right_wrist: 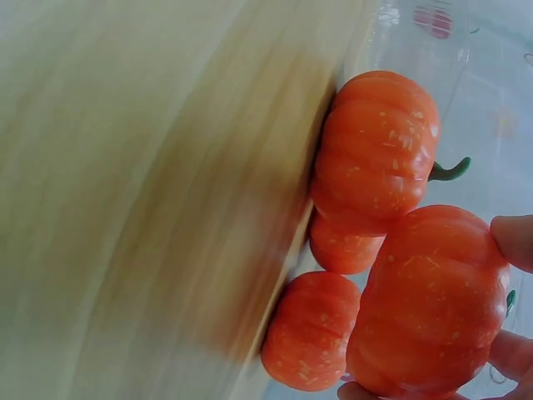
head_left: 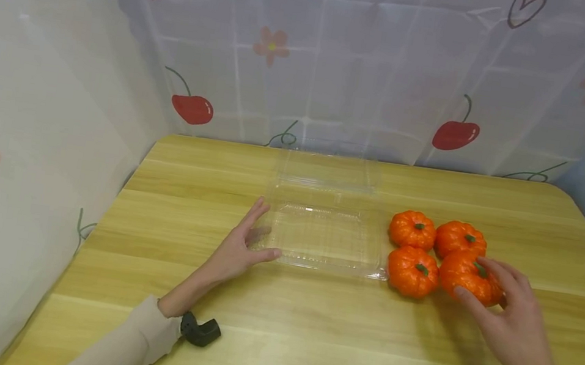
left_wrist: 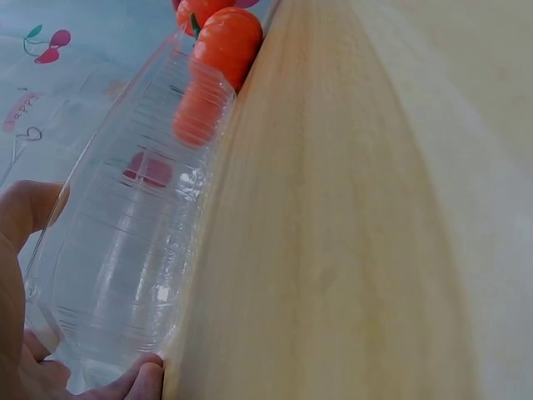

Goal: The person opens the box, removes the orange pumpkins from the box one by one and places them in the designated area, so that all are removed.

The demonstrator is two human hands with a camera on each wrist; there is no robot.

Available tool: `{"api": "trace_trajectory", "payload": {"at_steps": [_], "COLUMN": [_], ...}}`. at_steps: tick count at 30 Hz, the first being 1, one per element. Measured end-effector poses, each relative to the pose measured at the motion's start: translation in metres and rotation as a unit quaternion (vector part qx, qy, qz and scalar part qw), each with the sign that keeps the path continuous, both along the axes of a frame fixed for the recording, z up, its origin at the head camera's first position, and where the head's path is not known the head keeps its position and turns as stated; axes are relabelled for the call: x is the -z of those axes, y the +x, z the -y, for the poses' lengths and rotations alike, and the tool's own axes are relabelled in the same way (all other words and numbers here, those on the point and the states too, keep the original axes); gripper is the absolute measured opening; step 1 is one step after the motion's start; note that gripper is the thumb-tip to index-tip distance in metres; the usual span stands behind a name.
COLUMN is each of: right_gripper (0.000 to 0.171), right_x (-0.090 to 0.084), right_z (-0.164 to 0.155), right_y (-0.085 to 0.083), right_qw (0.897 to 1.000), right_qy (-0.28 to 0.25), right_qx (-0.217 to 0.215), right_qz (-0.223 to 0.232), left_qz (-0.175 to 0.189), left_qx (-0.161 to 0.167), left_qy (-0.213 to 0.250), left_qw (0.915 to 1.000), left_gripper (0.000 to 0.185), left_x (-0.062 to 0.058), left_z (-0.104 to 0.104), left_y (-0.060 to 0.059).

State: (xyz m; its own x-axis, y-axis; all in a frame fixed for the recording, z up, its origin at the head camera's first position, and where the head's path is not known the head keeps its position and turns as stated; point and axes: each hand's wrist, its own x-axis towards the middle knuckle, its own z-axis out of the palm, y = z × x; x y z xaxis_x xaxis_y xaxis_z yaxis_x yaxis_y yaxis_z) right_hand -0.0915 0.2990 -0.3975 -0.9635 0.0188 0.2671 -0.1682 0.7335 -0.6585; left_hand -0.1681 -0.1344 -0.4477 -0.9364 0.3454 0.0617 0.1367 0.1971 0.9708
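A clear plastic clamshell container [head_left: 324,236] lies open at the middle of the wooden table [head_left: 305,338], its lid [head_left: 327,171] folded back. My left hand [head_left: 264,231] rests against the container's front left corner, fingers straight along its side and thumb along its front. In the left wrist view the container [left_wrist: 141,233] sits between finger and thumb of my left hand [left_wrist: 83,292]. Several orange toy pumpkins cluster right of the container. My right hand [head_left: 484,285] grips the front right pumpkin [head_left: 461,269]. The right wrist view shows my fingertips [right_wrist: 516,242] curled round that pumpkin [right_wrist: 429,300].
Other pumpkins [head_left: 413,229] [head_left: 460,236] [head_left: 413,271] sit close together, one touching the container's right front corner. A curtain printed with cherries [head_left: 191,109] closes off the back and left of the table. Bare wood lies in front of both hands.
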Motion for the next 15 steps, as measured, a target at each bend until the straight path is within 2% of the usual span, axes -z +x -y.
{"api": "trace_trajectory", "payload": {"at_steps": [5,9,15], "right_gripper": [0.06,0.059,0.058], "right_x": [0.004,0.007,0.012], "right_z": [-0.002,-0.005,-0.01], "right_y": [0.0,-0.001,-0.003], "right_qw": [1.0,1.0,0.999], "right_qy": [-0.011,-0.019,0.012], "right_qx": [-0.001,-0.005,-0.011], "right_qz": [0.005,-0.008,-0.027], "left_qz": [-0.001,-0.002,-0.004], "left_qx": [-0.005,-0.007,-0.007], "left_qy": [-0.006,-0.006,-0.005], "left_qw": [1.0,1.0,1.0], "left_gripper": [0.094,0.094,0.095], "left_x": [0.0,-0.001,-0.001], "left_z": [0.0,0.0,-0.001], "left_y": [0.0,0.001,0.0]}}
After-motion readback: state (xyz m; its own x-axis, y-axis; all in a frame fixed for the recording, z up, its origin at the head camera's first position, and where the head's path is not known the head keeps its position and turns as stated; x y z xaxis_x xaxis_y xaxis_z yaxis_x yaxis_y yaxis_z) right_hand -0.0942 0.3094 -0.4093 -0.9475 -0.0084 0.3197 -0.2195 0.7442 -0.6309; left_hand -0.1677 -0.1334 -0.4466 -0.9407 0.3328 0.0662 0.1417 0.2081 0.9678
